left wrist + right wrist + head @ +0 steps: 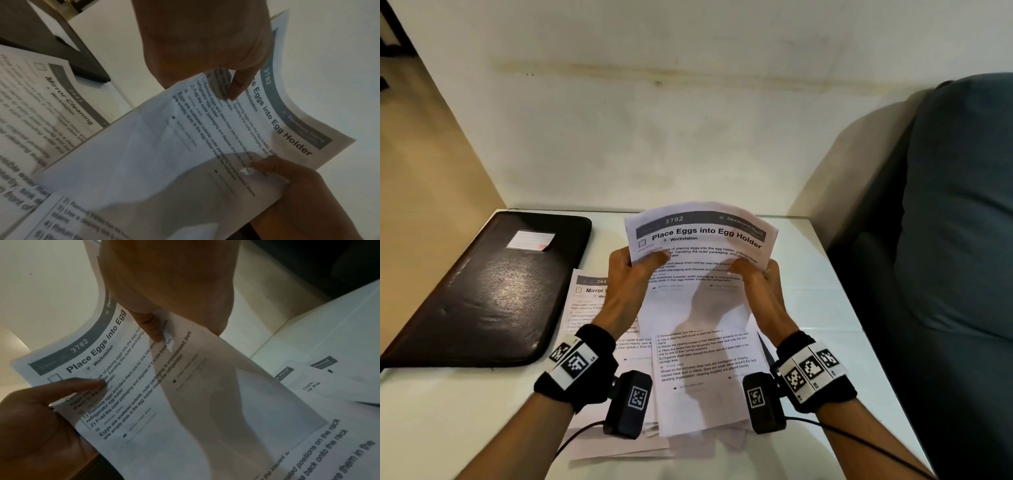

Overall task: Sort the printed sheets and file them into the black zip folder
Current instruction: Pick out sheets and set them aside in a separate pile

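Note:
Both hands hold up a printed sheet headed "Place Eggs into Egg Holder" (702,240) above the table, with its top bowing away from me. My left hand (633,270) pinches the sheet's left edge, thumb on the print. My right hand (756,274) pinches the right edge. The same sheet (236,129) fills the left wrist view and also the right wrist view (127,386). Under the hands lie more printed sheets (702,370), one headed "Mirror Cleaning" (589,291). The black zip folder (493,291) lies closed at the left.
The white table (825,308) meets a pale wall behind. A dark grey-blue sofa (955,222) stands close along the right edge. The folder has a white label (530,240) on its cover. Cables run from both wrist cameras toward me.

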